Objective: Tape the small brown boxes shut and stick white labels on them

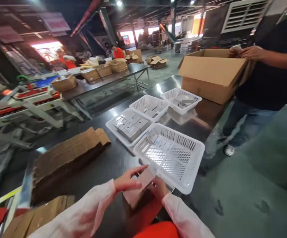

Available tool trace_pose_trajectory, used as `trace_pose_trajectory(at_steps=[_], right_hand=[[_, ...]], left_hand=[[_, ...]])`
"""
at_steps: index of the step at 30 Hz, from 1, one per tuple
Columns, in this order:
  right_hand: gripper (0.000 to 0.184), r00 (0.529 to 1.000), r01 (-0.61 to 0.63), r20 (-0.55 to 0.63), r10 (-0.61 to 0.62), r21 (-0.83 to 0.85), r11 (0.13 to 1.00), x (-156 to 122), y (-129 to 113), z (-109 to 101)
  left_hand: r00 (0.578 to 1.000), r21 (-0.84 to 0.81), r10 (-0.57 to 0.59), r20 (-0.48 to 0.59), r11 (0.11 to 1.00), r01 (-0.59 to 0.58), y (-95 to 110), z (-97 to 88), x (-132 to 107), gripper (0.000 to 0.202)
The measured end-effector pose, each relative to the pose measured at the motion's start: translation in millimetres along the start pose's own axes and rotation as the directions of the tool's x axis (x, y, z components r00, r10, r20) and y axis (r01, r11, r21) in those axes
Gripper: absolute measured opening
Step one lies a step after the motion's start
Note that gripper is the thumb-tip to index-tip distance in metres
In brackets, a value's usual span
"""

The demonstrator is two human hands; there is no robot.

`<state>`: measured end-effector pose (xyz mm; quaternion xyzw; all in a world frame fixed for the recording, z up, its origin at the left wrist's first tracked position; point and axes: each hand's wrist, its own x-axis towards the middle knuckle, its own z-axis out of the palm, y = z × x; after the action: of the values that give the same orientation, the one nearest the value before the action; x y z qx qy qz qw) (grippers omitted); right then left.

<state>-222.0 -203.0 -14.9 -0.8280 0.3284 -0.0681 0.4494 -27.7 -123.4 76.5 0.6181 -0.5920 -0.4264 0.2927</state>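
Note:
Near the table's front edge, a small cardboard box (136, 195) is between my two hands. My left hand (128, 180) grips it from the left, with the thumb on its upper face and the index finger along its far end. On the right side, the curled fingers of my right hand (159, 188) hold it, partly hidden behind it. Just beyond stands a white plastic basket (195, 158) with a printed sheet (162, 141) inside. Behind that basket, another white basket (110, 127) holds several small light-grey boxes (132, 125).
Two more white baskets (147, 98) (198, 99) with grey boxes stand farther back on the dark metal table (108, 172). A large open carton (208, 72) is at the back right, beside a person in dark clothes (279, 62). Stacked flattened cardboard (66, 155) lies at left.

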Motion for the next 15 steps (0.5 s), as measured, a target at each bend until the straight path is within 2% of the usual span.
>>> trace_pose_trajectory(at_steps=[1, 2, 3, 5, 7, 11, 12, 13, 15], right_hand=[[0.027, 1.000, 0.008, 0.015, -0.008, 0.011, 1.000, 2, 2, 1], [0.028, 0.999, 0.021, 0.028, -0.022, 0.028, 0.999, 3, 4, 1], [0.030, 0.998, 0.041, 0.035, -0.043, 0.059, 0.997, 3, 6, 1], [0.033, 0.995, 0.085, 0.041, -0.092, 0.137, 0.987, 3, 10, 3], [0.036, 0.991, 0.116, 0.039, -0.125, 0.194, 0.974, 2, 11, 5], [0.042, 0.995, 0.094, -0.035, -0.089, 0.246, 0.965, 4, 9, 12], [0.043, 0.995, 0.087, -0.061, -0.074, 0.264, 0.961, 5, 8, 13], [0.045, 0.994, 0.084, -0.087, -0.062, 0.276, 0.957, 5, 7, 15], [0.044, 0.991, 0.075, -0.126, -0.042, 0.272, 0.959, 5, 5, 17]], left_hand=[[0.998, 0.048, -0.042, -0.048, 0.998, 0.044, -9, 14.8, -24, 0.089], [0.986, 0.176, -0.062, -0.157, 0.980, 0.089, -19, 31.1, -44, 0.088], [0.967, 0.334, -0.061, -0.248, 0.931, 0.144, -28, 47.7, -60, 0.086], [0.925, 0.577, -0.017, -0.378, 0.778, 0.250, -43, 76.8, -75, 0.084], [0.906, 0.690, 0.038, -0.422, 0.662, 0.294, -49, 96.0, -77, 0.083], [0.884, 0.774, 0.174, -0.433, 0.574, 0.266, -41, 106.7, -82, 0.070], [0.857, 0.752, 0.167, -0.488, 0.579, 0.315, -38, 106.8, -90, 0.065], [0.806, 0.694, 0.125, -0.578, 0.595, 0.405, -34, 106.9, -99, 0.059], [0.663, 0.485, -0.071, -0.745, 0.625, 0.612, -32, 108.9, -121, 0.051]])
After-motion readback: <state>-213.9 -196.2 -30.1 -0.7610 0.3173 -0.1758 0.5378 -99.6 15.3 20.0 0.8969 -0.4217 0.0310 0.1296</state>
